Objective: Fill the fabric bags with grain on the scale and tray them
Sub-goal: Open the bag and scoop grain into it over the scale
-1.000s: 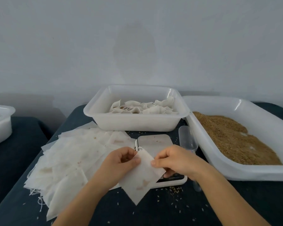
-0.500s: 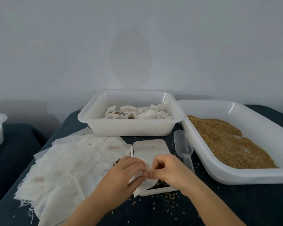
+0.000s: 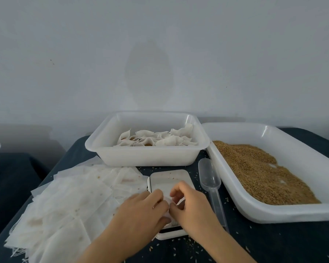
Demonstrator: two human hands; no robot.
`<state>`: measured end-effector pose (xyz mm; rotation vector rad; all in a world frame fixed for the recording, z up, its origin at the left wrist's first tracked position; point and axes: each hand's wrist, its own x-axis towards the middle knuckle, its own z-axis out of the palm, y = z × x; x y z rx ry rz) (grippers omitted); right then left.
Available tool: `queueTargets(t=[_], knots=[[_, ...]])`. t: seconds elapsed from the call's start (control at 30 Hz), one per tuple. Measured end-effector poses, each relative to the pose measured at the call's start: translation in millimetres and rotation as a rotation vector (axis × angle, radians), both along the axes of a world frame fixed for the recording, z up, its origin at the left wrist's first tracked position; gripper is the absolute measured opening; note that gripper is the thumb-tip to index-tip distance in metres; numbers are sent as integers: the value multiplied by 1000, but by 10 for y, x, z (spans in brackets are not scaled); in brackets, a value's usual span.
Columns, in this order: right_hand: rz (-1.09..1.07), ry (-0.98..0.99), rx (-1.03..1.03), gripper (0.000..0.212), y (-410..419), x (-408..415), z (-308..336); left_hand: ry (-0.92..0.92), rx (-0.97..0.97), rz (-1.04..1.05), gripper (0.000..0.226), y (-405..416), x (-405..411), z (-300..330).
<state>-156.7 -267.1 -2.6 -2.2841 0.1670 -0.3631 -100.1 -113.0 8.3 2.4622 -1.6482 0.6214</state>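
White, thin fabric bag (image 3: pixel 168 206) sits over the small white plastic scale (image 3: pixel 167 184), pinched at its mouth by both hands: left hand (image 3: pixel 142 209), right hand (image 3: pixel 188 205). Spreading the mouth wide would likely ease filling. Right of the scale lie a clear plastic scoop (image 3: pixel 210 179) and granular brown grain (image 3: pixel 258 171); behind it, a white tray (image 3: pixel 146 157) of filled bags.

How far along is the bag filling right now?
Done: a batch of filled bags lies in the back tray. In hand: left hand and right hand pinch one bag over the scale; the scoop lies idle. Left: a big pile of empty bags, and plenty of grain.
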Motion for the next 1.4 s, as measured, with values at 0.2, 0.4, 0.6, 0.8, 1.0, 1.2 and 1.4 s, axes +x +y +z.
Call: queueTargets(t=[0.2,0.4,0.6,0.8,1.0,1.2,1.4], knots=[[68,-71,-171,29,48,25,-27,-33,105,-45,30,9,-11,1],[81,-11,119,23,47,-1,52,-15,44,-106,20,45,75,177],[101,21,276,29,21,-49,134,-8,34,-92,19,89,58,241],[83,-118,96,33,28,-54,105,233,-415,-62,27,40,27,23],[-1,-69,-79,26,-122,-67,34,291,-454,66,31,80,35,-103],[-284,362,-322,62,-552,-114,-164,386,-458,58,44,75,29,-168],[-344,415,-279,78,-603,-121,-202,398,-479,64,46,12,45,-238]])
